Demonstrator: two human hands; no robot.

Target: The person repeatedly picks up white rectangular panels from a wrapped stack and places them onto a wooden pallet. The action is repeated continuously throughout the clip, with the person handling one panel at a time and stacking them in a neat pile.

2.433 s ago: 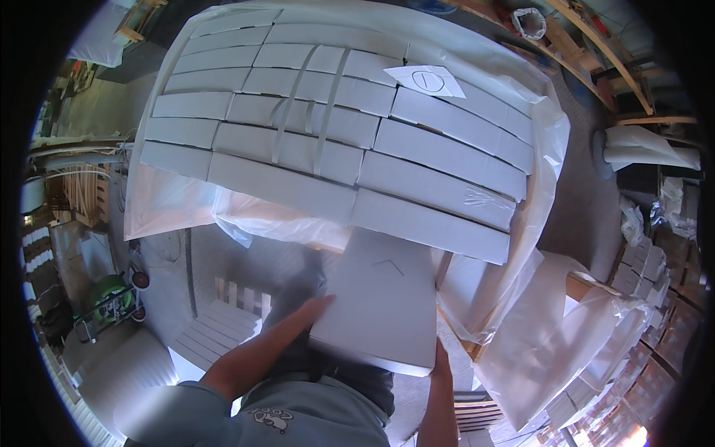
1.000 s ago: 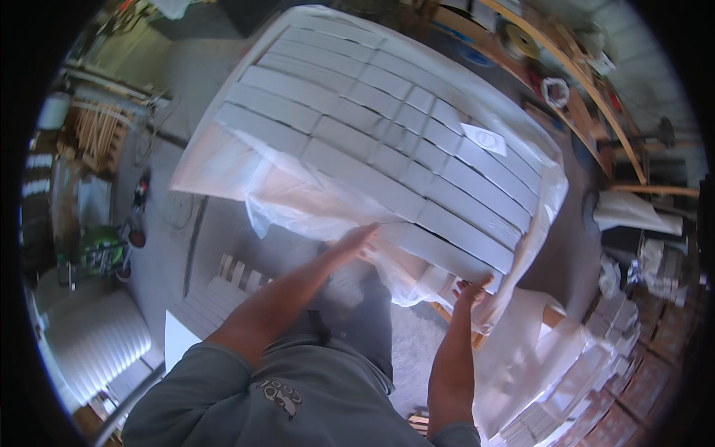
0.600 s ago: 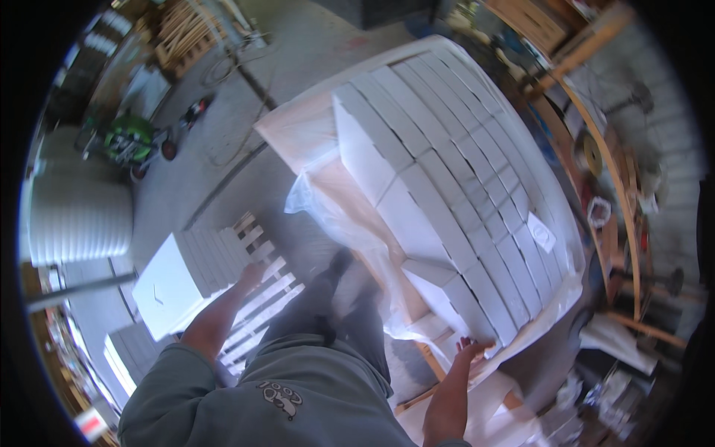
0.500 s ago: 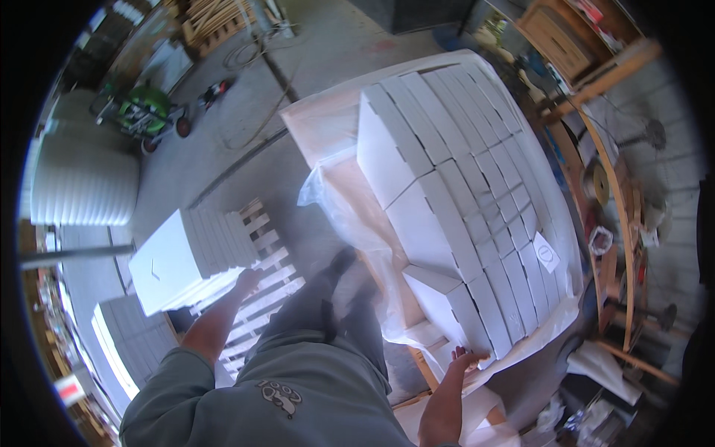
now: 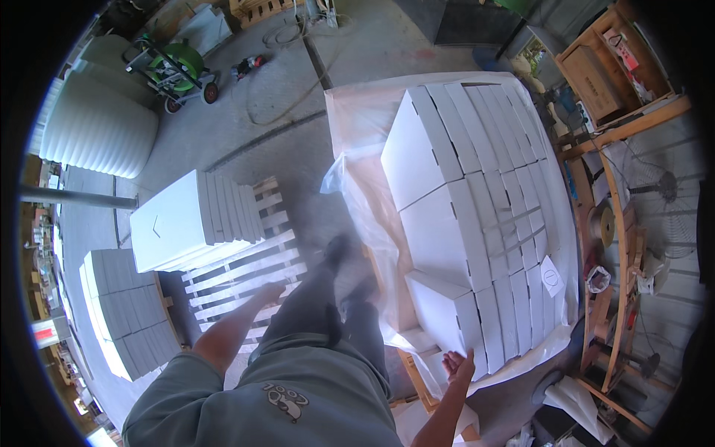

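Head view: the white slab that the left hand (image 5: 269, 292) carried half a second ago now lies on the short slab stack (image 5: 195, 220) on the wooden pallet (image 5: 249, 272); one transfer is complete. The left hand's grip is spread and empty, just beside that stack. The right hand (image 5: 458, 365), fingers open, touches the near edge of the plastic-wrapped block stack (image 5: 477, 216), right of the pallet. A small white paper label (image 5: 551, 277) with a drawn circle lies on that stack's right side.

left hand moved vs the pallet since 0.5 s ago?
Yes. The left hand has let go of the white box and pulled back over the pallet slats.
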